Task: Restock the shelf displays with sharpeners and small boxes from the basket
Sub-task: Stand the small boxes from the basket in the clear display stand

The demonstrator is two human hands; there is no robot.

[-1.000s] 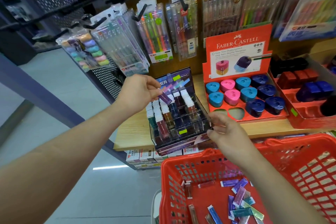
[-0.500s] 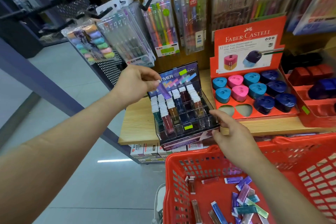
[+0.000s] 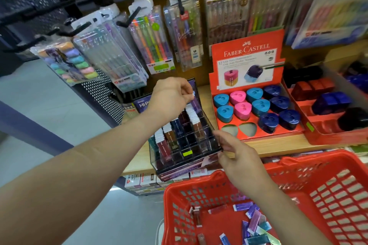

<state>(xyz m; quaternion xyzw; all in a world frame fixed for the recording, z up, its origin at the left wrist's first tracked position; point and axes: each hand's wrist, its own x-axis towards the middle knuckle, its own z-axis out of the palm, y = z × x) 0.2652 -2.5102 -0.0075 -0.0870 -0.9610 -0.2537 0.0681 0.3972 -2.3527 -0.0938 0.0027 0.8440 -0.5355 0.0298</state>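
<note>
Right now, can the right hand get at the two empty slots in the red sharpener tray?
Probably yes. The right hand is at the clear display case's corner, just beside the empty slots of the red sharpener tray, and nothing lies between them.
</note>
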